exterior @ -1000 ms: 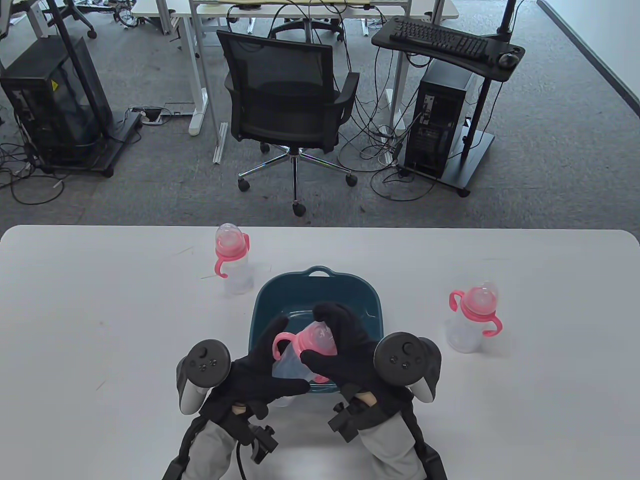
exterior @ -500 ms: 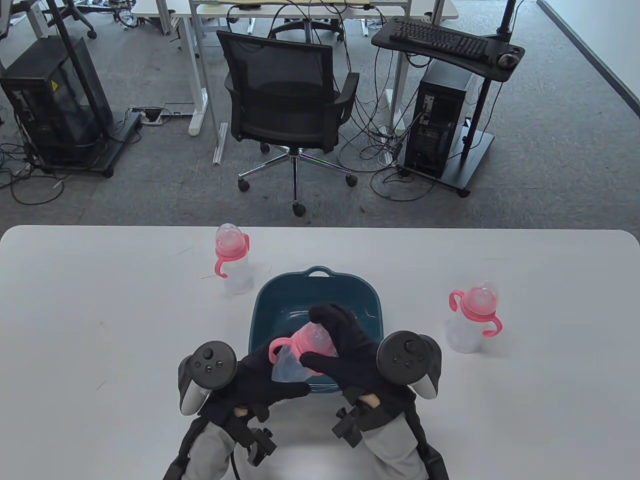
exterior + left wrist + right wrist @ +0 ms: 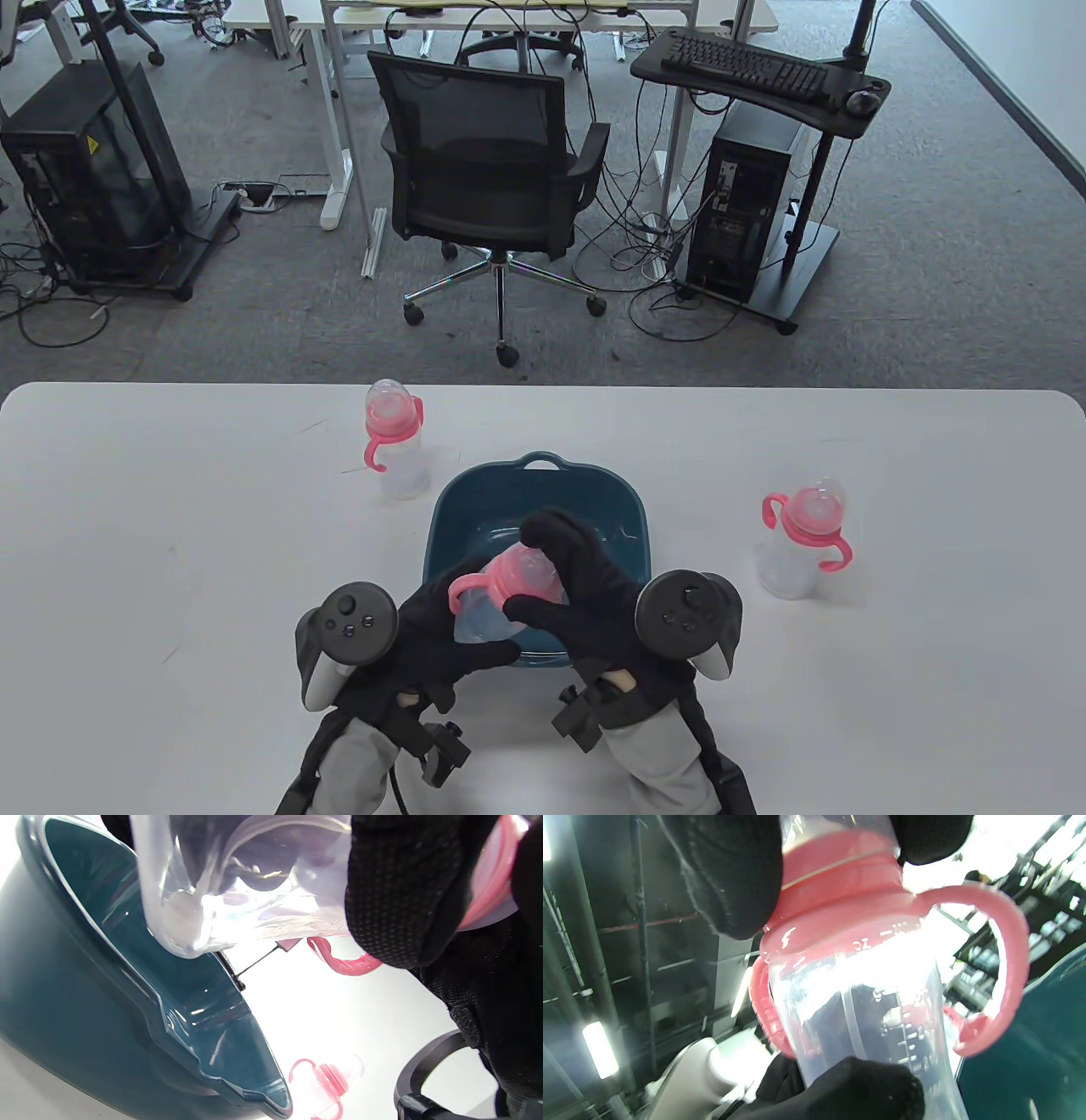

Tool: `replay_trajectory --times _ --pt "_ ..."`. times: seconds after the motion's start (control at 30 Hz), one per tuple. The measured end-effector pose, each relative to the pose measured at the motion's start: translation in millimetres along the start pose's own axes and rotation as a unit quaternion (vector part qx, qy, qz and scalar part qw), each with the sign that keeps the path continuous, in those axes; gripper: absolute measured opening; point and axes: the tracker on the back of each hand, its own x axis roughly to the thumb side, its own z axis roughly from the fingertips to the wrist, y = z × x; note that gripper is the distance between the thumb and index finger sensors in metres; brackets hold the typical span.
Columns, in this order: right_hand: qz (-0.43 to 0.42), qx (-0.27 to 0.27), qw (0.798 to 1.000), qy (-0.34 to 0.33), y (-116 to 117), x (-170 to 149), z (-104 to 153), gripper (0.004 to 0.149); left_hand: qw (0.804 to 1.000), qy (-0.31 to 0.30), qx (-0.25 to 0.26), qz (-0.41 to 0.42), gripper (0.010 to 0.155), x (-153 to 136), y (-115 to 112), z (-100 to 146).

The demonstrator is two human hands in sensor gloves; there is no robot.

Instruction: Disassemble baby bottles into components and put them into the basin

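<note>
Right hand (image 3: 585, 586) covers most of the held bottle (image 3: 496, 607)'s collar in the table view, so you can't see whether the top is loose. Basin (image 3: 624, 509)'s near wall is hidden behind both hands. In the left wrist view the bottle's neck runs off the top edge, and the far bottle (image 3: 324, 1079) is washed out.

- This is an office or computer lab, with a white table (image 3: 170, 526) in front serving as a work bench.
- A black mesh office chair (image 3: 488, 170) on castors stands on grey carpet (image 3: 933, 280).
- White desks (image 3: 509, 10) with metal legs line the back.
- A keyboard (image 3: 744, 64) and mouse (image 3: 863, 102) sit on a black rolling stand.
- A black computer tower (image 3: 747, 212) stands under that stand, with loose cables (image 3: 628, 229) trailing on the floor.
</note>
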Motion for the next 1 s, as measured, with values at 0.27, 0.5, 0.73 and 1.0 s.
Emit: replay_trajectory --times 0.27,0.5,0.73,1.0 --pt "0.021 -0.038 0.999 -0.008 -9.9 -2.2 0.9 0.077 0.999 0.020 0.037 -0.005 0.092 -5.7 9.1 2.5" --pt "0.048 -0.088 0.995 0.014 -21.8 -11.7 4.1 0.077 0.996 0.047 0.067 -0.018 0.092 -12.8 16.5 4.3" --pt "0.150 -0.011 0.984 0.093 -11.8 -38.7 4.9 0.080 0.994 0.056 0.098 0.007 0.092 -17.9 24.6 7.4" --pt "0.294 0.178 0.924 0.166 36.3 -70.4 6.9 0.085 0.994 0.056 0.094 -0.004 0.092 -17.4 21.7 6.7"
